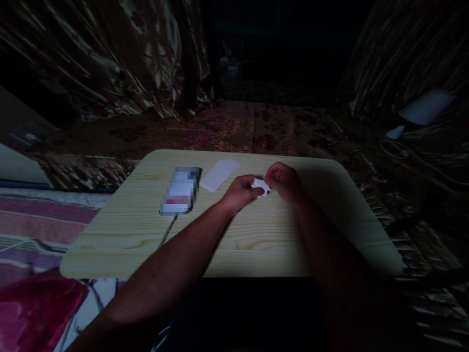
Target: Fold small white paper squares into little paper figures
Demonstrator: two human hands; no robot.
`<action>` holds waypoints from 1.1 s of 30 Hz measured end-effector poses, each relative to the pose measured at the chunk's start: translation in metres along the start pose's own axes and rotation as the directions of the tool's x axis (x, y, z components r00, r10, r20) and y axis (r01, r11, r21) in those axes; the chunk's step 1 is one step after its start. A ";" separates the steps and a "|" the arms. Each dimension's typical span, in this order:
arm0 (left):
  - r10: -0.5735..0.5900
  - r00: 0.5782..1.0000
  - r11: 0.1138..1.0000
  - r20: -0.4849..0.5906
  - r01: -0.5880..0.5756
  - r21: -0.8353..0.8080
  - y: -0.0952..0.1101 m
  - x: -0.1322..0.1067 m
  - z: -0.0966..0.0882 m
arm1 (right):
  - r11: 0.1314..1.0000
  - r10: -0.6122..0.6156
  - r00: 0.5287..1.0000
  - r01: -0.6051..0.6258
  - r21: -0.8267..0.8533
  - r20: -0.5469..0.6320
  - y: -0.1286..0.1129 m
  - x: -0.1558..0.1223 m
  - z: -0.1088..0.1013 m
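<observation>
Scrap [261, 186], one, between left hand [240, 193], right hand [284, 181].

A low table [256, 244] of pale wood with rounded corners stands here in the dim room. On its left part lies a phone [181, 191], and its cable [167, 233] runs off the near edge. Just beside the phone, further back, lies a white paper strip [220, 174].

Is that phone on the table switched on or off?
On: the phone screen glows brightly on the dim table, with a cable attached.
</observation>
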State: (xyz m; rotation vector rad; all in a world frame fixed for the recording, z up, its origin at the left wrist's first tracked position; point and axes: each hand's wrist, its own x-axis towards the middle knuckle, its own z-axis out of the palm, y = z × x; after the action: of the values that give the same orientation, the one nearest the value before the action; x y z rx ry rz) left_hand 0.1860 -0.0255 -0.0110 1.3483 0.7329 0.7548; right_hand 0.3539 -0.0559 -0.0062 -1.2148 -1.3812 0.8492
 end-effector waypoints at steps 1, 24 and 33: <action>0.000 1.000 1.000 -0.016 0.000 -0.002 -0.001 0.001 0.000 | 1.000 0.003 1.000 -0.003 0.012 0.000 0.001 0.000 0.000; 0.067 0.988 0.989 -0.140 -0.085 -0.124 -0.012 0.010 -0.004 | 0.987 0.073 0.997 -0.076 -0.145 -0.026 0.010 0.002 0.005; 0.107 0.981 0.981 -0.162 -0.131 -0.143 -0.012 0.011 -0.004 | 0.968 0.076 0.996 -0.086 -0.236 -0.049 0.000 -0.001 0.002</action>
State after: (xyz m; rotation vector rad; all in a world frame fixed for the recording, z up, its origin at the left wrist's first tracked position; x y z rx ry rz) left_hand 0.1895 -0.0155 -0.0236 1.2116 0.7047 0.9999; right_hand 0.3514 -0.0569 -0.0072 -1.4729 -1.4397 0.7261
